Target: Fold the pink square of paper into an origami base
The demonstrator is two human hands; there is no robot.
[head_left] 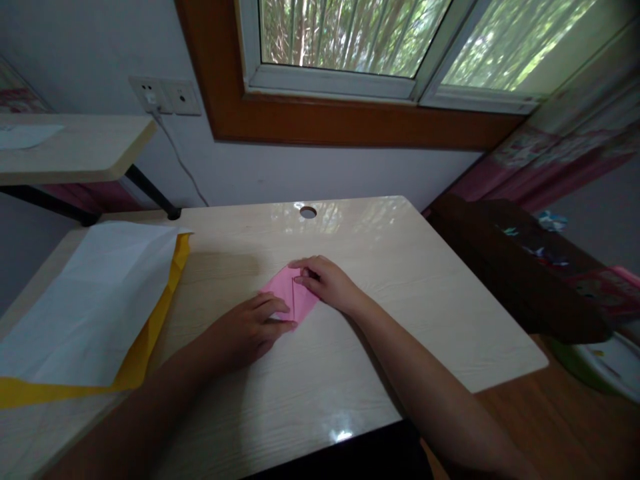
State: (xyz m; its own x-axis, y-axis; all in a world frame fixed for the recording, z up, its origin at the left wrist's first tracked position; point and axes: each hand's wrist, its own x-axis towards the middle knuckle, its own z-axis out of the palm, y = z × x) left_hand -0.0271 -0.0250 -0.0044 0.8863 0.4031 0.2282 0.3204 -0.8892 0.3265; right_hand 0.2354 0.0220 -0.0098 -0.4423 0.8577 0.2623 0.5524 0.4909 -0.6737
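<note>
At the middle of the surface (pixel 400 320), both hands press flat, open, on folded pink paper (pixel 293 293): left hand (pixel 250 327) pinning it, right hand (pixel 327 280) seemingly creasing.

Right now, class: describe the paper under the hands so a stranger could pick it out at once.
Start at the pale desk below the window. Near its middle, the left hand and right hand press a small folded pink paper. Unlike the large white sheet and yellow sheet at left, it is small, pink, creased.
</note>
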